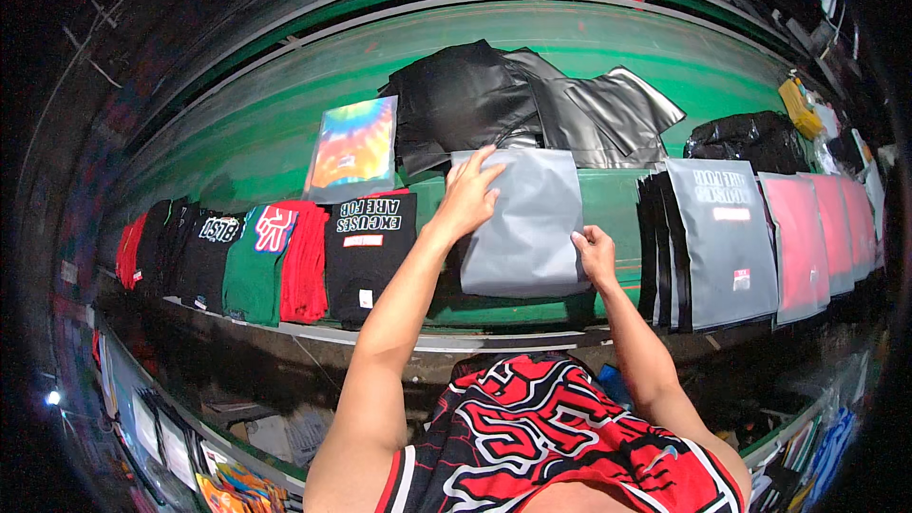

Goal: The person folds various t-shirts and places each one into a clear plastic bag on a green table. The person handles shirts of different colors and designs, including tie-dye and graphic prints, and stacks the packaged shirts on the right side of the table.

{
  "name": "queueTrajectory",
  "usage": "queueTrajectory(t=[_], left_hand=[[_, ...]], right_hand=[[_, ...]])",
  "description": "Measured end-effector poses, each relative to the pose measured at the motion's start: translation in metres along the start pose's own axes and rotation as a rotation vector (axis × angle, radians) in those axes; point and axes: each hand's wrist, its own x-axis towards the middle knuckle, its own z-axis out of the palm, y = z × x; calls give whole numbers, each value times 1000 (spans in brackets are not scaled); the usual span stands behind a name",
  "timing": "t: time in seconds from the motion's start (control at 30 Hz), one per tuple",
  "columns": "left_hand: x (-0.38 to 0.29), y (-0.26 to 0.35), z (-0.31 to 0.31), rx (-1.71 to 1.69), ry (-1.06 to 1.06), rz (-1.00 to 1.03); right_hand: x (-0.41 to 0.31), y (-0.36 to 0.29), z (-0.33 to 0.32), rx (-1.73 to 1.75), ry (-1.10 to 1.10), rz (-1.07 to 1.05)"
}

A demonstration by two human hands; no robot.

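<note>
A frosted plastic garment bag lies in front of me on the green table. At its upper left, my left hand rests on the bag with fingers spread. My right hand pinches the bag's right edge between thumb and fingers. Whether a garment is inside this bag, I cannot tell. Black plastic bags lie in a loose heap just beyond it. To the left is a folded black T-shirt with white lettering, and above that a bagged tie-dye shirt.
Folded green and red shirts stand in stacks at the left. Bagged black shirts and bagged red shirts line the right side. A shiny black bundle and a yellow object lie behind them. The table's front edge runs close to me.
</note>
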Motion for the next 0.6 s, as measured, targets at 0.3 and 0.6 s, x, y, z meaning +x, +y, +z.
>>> queueTrajectory(t=[0.3,0.6], left_hand=[[-136,-35,82,-331,-375,-931],[-196,-4,100,-567,-378,-696]], right_hand=[[7,26,0,-38,16,201],[-7,7,1,-261,-183,0]])
